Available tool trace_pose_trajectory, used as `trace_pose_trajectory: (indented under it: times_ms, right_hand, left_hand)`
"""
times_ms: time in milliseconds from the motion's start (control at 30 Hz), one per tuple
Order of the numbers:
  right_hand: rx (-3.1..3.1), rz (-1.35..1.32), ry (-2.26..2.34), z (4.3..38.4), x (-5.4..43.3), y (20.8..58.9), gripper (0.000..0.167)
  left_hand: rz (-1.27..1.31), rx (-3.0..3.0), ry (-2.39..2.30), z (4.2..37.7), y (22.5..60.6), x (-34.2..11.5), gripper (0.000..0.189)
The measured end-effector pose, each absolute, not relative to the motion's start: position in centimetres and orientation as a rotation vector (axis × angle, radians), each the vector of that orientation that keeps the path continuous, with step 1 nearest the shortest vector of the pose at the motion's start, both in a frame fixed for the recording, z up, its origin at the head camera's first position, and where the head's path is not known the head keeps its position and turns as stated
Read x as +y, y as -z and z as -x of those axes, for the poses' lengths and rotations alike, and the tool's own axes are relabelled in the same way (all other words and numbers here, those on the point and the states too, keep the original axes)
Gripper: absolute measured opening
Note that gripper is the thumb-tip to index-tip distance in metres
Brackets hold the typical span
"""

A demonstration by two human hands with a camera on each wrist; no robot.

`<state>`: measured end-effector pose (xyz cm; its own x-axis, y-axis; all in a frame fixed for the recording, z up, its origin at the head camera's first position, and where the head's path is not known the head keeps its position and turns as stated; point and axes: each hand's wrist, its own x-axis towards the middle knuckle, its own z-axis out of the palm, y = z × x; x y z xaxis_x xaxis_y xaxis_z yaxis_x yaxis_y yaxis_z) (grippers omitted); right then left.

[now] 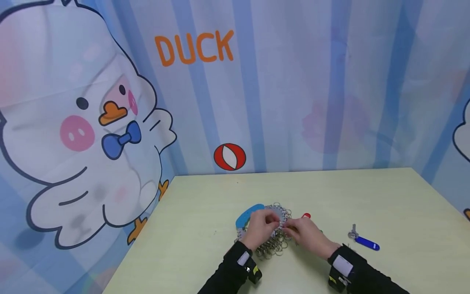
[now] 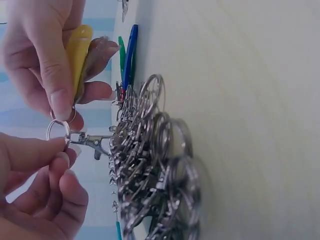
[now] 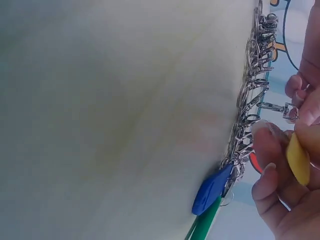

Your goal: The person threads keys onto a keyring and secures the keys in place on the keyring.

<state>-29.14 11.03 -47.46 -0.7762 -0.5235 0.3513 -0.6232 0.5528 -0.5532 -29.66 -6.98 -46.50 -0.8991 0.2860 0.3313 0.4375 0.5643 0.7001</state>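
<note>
My left hand [image 1: 260,228] pinches a split key ring [image 2: 56,131] between thumb and finger. This ring is joined to a small metal snap hook [image 2: 90,140], whose far end reaches the cluster of metal rings and hooks [image 2: 155,150]. With my right hand [image 1: 308,234] I hold a yellow key tag [image 2: 78,57]; the tag's thin ring meets the split ring at my fingertips. In the head view both hands are close together over the cluster and partly hide it. A blue curved piece [image 1: 247,215] shows behind my left hand.
Blue [image 3: 212,190] and green [image 3: 206,220] key tags lie at the cluster's edge. A red end [image 1: 306,215] pokes out behind my right hand. Farther right on the pale table [image 1: 205,196] lies a blue key tag [image 1: 367,243] with a metal piece. A printed curtain [image 1: 286,102] stands behind.
</note>
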Motion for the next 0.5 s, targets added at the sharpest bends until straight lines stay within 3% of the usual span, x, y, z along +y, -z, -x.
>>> trace_pose_trajectory:
  times_ms: [333, 500]
  right_hand:
    - [-2.627, -0.937, -1.086, 29.2, 10.7, 46.4, 0.015]
    - [-2.625, -0.879, -1.164, 28.9, 10.6, 46.7, 0.008]
  left_hand:
    - [0.735, -2.576, 1.038, 29.5, 46.5, -6.8, 0.009]
    - [0.644, -2.584, 1.150, 29.7, 46.6, -6.8, 0.009]
